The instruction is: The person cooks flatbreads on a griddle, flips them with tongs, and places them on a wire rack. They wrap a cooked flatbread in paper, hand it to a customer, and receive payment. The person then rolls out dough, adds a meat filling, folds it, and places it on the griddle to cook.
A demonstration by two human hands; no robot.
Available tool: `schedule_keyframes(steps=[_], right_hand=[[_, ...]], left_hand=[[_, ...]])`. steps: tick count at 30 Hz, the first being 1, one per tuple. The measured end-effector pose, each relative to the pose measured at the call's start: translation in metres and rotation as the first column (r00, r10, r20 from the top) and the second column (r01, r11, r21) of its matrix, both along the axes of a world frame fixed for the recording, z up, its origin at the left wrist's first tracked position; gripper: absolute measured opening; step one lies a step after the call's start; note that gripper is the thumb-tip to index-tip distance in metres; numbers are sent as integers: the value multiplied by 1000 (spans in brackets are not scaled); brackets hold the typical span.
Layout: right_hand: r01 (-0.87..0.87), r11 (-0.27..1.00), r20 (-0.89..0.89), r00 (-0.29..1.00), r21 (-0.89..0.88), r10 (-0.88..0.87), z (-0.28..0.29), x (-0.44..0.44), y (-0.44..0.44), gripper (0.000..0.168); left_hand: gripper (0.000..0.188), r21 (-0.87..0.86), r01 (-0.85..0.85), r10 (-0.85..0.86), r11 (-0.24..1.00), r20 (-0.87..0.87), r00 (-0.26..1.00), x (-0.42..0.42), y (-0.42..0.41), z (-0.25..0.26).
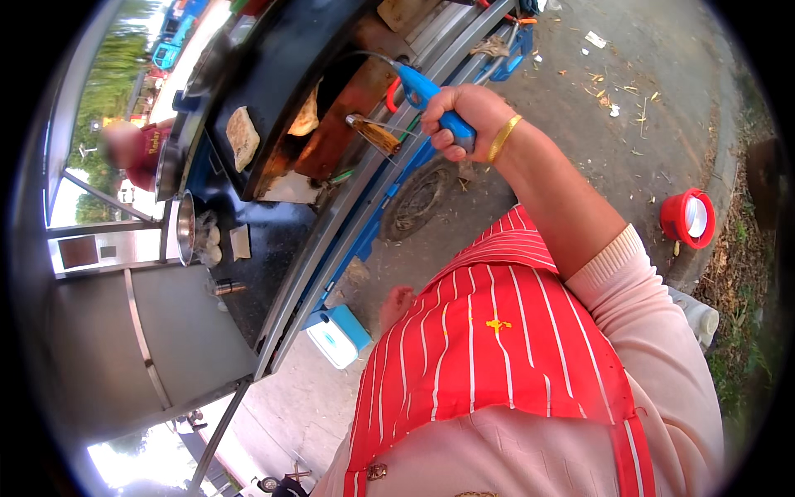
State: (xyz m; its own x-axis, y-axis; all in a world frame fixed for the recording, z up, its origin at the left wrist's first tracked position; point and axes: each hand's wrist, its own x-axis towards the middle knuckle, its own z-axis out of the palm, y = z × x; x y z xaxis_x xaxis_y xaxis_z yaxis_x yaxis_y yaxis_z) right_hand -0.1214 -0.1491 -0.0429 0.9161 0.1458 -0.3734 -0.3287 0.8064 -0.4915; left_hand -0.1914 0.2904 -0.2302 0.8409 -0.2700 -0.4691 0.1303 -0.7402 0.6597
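My right hand [463,121], with a gold bracelet at the wrist, is closed around a blue-handled tool [425,93]. From it a thin metal rod reaches over the black griddle's edge. My left hand [396,304] is blurred beside the red striped apron [490,323], partly hidden; whether it holds anything is unclear. One flatbread [242,138] lies on the black griddle [273,81]. A second flatbread [306,115] shows in the opening beside the rust-brown metal plate [341,112]. A bristle brush [376,133] rests near that plate, left of my right hand.
A metal bowl [186,228] and plastic-bagged items [212,245] stand on the dark counter [273,239]. The cart's metal rail [323,248] runs between me and the counter. A white-and-blue box [338,335], a wheel [419,199] and a red bucket [688,217] are low down. Another person [140,149] stands beyond.
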Motion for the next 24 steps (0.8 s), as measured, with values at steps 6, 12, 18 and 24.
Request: schedule_keyframes(steps=[6,12,18,24], right_hand=[[116,940,-31,991,-321,-133,9,0,15,45],[195,240,171,978,-951,-120,-18,9,27,69],[-145,987,3,989,-75,146,13,-29,23,61],[-366,850,151,931,378,333,-6,15,40,43]], left_hand=[[23,63,32,-35,998,40,999,1,-7,16],[23,94,15,-21,995,60,998,-2,-24,36],[22,47,-48,46,998,47,998,-15,-7,20],[21,97,-81,83,992,-11,997,-18,-10,30]])
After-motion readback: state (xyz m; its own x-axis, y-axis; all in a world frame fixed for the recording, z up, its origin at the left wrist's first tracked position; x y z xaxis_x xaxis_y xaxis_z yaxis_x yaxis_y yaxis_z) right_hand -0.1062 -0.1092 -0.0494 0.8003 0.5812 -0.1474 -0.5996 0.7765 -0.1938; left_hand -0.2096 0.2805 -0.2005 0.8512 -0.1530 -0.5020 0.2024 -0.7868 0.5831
